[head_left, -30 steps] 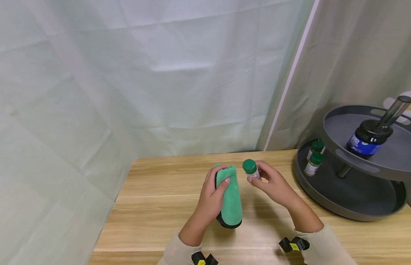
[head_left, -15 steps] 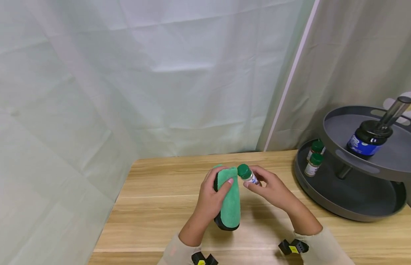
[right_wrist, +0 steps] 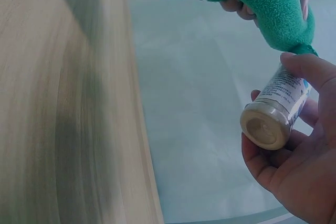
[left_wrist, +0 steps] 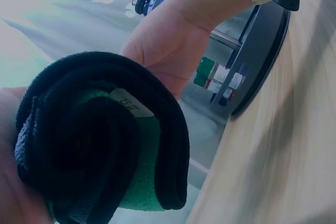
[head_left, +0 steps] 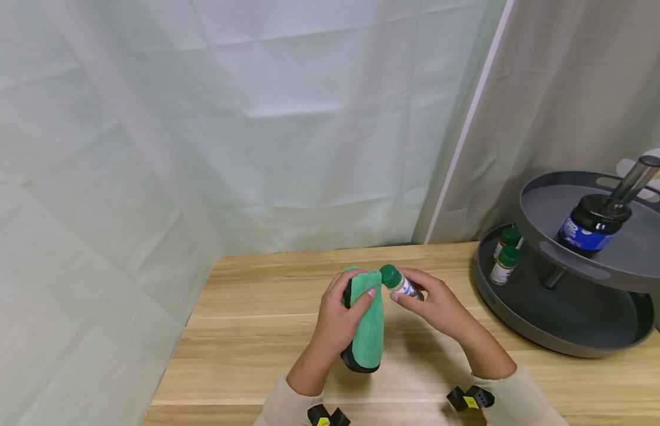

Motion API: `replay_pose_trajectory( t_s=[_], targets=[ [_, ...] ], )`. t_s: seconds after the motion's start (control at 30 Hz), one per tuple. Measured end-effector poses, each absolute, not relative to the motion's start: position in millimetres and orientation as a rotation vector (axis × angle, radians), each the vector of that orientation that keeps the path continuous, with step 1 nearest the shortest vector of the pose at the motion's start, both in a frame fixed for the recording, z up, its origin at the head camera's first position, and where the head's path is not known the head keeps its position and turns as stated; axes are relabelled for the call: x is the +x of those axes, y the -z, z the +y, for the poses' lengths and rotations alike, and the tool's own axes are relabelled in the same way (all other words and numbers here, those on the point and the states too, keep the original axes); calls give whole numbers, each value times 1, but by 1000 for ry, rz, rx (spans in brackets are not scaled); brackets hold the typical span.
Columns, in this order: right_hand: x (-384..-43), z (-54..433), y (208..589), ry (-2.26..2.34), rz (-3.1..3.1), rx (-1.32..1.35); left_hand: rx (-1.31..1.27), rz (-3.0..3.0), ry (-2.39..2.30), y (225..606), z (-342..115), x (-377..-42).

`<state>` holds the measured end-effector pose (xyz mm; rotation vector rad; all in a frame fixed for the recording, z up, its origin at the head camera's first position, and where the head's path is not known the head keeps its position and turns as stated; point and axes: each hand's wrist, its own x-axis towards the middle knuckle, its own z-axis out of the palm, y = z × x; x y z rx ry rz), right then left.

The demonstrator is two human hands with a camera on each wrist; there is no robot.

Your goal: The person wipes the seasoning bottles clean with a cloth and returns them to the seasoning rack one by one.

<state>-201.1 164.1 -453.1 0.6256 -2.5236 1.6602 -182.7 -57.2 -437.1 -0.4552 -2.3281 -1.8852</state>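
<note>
My left hand [head_left: 337,316] grips a rolled green cloth [head_left: 368,331] with a black edge, held above the wooden table. In the left wrist view the cloth's rolled end [left_wrist: 105,145] faces the camera and a small white tag [left_wrist: 131,103] shows inside. My right hand [head_left: 436,302] holds a small spice jar [head_left: 404,287] between thumb and fingers. It has a green cap [head_left: 391,276] and a white label, and it tilts toward the cloth. The cap meets the cloth's upper end. In the right wrist view the jar's base [right_wrist: 265,127] shows pale contents.
A grey two-tier round tray [head_left: 564,331] stands at the right of the wooden table [head_left: 245,337]. Two green-capped jars [head_left: 503,265] sit on its lower tier. A dark jar with a blue label [head_left: 588,228] is on the upper tier. Pale curtains [head_left: 309,148] hang behind.
The spice jar has moved left and tipped over, so its cap now meets the cloth. The left hand's cloth has shifted slightly down and left.
</note>
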Motion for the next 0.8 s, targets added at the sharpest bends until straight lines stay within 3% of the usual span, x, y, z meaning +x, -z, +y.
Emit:
replay_pose_trajectory(
  t_s=[0.8],
  targets=[
    [-205, 165, 462, -1562, -2590, 616, -500, -2493, 1566, 442, -67, -191]
  ],
)
